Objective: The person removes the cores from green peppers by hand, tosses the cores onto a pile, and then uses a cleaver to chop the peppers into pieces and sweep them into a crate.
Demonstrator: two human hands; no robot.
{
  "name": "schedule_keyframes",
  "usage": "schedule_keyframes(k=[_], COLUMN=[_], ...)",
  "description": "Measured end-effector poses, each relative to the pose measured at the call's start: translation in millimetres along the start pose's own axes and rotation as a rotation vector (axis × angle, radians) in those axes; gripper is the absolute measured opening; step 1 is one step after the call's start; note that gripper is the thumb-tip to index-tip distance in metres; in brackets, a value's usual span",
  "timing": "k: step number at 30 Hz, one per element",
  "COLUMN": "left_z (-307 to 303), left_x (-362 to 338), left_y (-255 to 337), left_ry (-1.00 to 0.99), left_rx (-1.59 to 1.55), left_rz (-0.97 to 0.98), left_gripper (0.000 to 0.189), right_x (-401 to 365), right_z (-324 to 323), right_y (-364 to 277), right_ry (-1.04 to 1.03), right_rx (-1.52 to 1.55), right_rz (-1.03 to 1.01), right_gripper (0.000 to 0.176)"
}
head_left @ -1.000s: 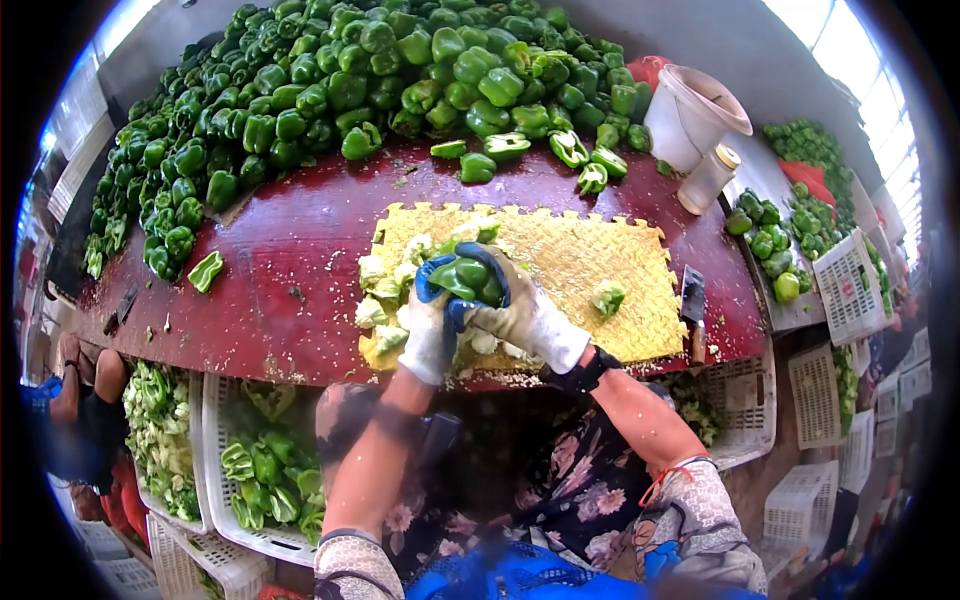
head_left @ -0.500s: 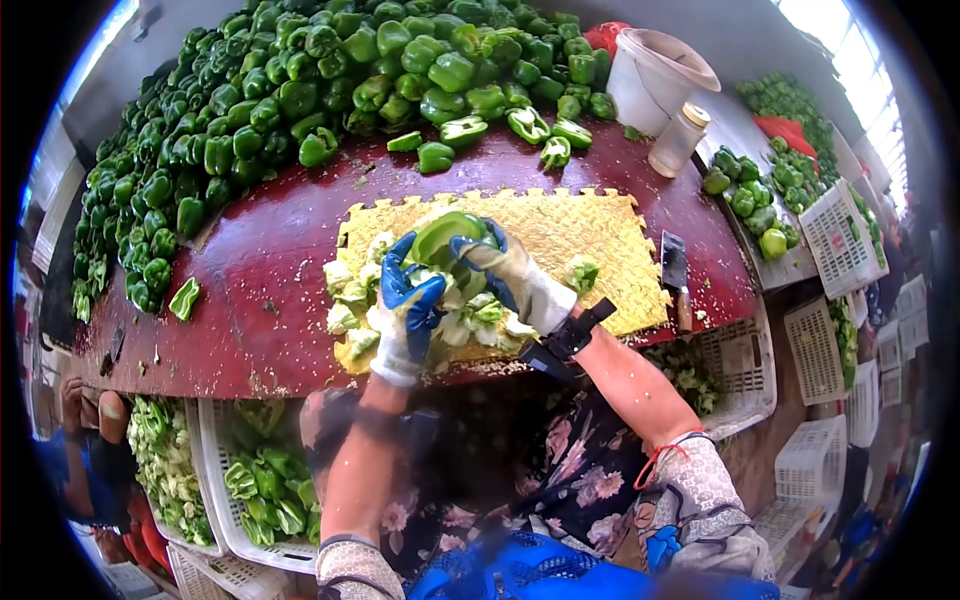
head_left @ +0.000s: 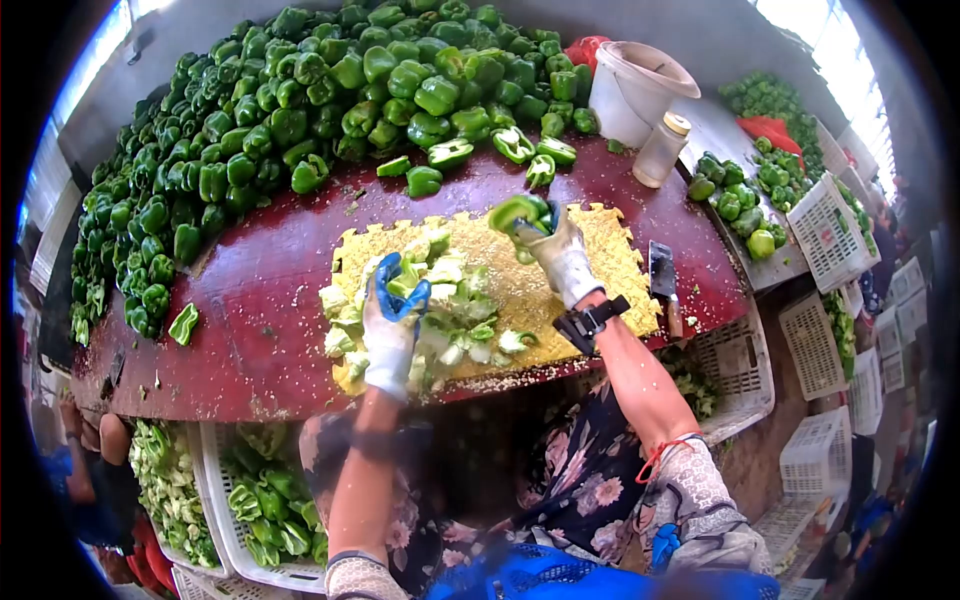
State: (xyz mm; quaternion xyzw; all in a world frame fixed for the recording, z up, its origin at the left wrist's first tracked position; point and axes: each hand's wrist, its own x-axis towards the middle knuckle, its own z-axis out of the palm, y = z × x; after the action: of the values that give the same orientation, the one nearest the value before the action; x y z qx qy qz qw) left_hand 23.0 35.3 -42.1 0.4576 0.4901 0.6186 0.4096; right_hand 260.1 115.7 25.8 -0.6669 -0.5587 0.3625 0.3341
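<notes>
My right hand point(head_left: 558, 245), in a white and blue glove, grips a cut green pepper point(head_left: 518, 214) above the right half of the yellow foam mat point(head_left: 590, 290). To its left, my left hand point(head_left: 393, 315) wears a similar glove; its fingers are apart and nothing is in them. Pale pepper cores point(head_left: 455, 290) lie in a loose heap on the mat beside that hand. A cleaver point(head_left: 662, 272) rests flat at the mat's right edge.
Green peppers point(head_left: 290, 100) are piled along the table's back, with cut pieces point(head_left: 450, 153) in front. A white bucket point(head_left: 630, 95) and a jar point(head_left: 661, 150) stand back right. Crates point(head_left: 215, 470) sit below the front edge. Another person's arm point(head_left: 85, 440) shows at far left.
My hands have moved apart. The right one has carried the pepper up and to the right, and the left one has let go of it. The view has shifted slightly.
</notes>
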Motion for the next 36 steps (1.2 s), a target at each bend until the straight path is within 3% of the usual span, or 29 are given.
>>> schedule_keyframes(k=[1,3,4,5,6,7,8,9,10,11,12,13,14,15,18,21,25,27,29,31,33,35,36], left_z=[-1,9,11,-5,-17,-12,-19,-21,-28,-39,-56,-69,-83,-99,-113,-102,-72,-68,-67,-56,-51,-46,-41], left_x=[2,-10,-11,-7,-7,-7,-14,-23,-22,-20,-20,-23,-17,-23,-39,-33,-15,-10,-10,-13,-16,-21,-24], left_y=[-6,24,23,-8,-38,-23,-5,-14,-3,7,-6,0,27,50,88,87,68,64,51,51,43,29,26], left_ry=[0.018,-0.062,-0.136,-0.332,-0.247,-0.142,-0.231,-0.084,-0.133,-0.176,-0.083,-0.289,-0.419,-0.521,-0.489,-0.354,-0.174,-0.265,-0.249,-0.181,-0.262,-0.304,-0.302], left_rx=[0.064,-0.318,-0.445,-0.597,-0.132,0.333,0.421,-0.253,-0.658,-1.059,-1.145,-1.214,-1.599,-1.766,-1.395,-1.141,-0.930,-0.947,-0.852,-0.885,-0.769,-0.727,-0.732], left_rz=[0.026,-0.153,-0.140,-0.116,0.151,0.413,0.543,0.030,-0.136,-0.311,-0.286,-0.084,-0.009,-0.082,0.226,0.296,0.114,0.037,-0.223,-0.330,-0.402,-0.408,-0.412], left_gripper=[0.056,0.049,0.048,0.046,0.044,0.043,0.042,0.047,0.047,0.048,0.045,0.050,0.059,0.073,0.078,0.083,0.095,0.084,0.073,0.055,0.050,0.049,0.049], right_x=[-12,-39,-42,-49,-55,-53,-42,-27,4,35,47,65,85,102,175,204,217,210,214,161,106,37,-19], right_z=[-1,11,13,18,22,23,17,9,16,13,-1,-13,-27,-29,-24,-11,-6,-13,-13,-17,-16,1,5], right_y=[-9,-26,-28,-27,-29,-29,-31,-38,-23,-2,-2,-3,-4,5,47,59,78,82,94,53,19,-20,-67], right_ry=[0.038,-0.010,-0.266,-0.430,-0.600,-0.548,-0.489,-0.427,-0.173,-0.002,0.086,0.140,0.065,0.157,0.153,0.086,0.314,0.306,0.163,-0.041,-0.281,-0.310,-0.274], right_rx=[0.140,0.063,0.200,0.235,0.267,0.278,0.211,0.145,0.203,0.232,0.099,-0.017,-0.203,-0.385,-0.605,-0.645,-0.483,-0.344,0.093,0.426,0.438,0.213,0.116], right_rz=[-0.072,-0.205,-0.316,-0.482,-0.651,-0.696,-0.494,-0.296,-0.151,-0.078,0.016,0.109,0.130,0.062,-0.104,-0.137,-0.260,-0.274,-0.128,-0.020,-0.094,-0.217,-0.087], right_gripper=[0.050,0.050,0.056,0.062,0.068,0.068,0.067,0.065,0.045,0.049,0.053,0.058,0.072,0.071,0.070,0.064,0.050,0.038,0.013,0.010,0.029,0.029,0.033])
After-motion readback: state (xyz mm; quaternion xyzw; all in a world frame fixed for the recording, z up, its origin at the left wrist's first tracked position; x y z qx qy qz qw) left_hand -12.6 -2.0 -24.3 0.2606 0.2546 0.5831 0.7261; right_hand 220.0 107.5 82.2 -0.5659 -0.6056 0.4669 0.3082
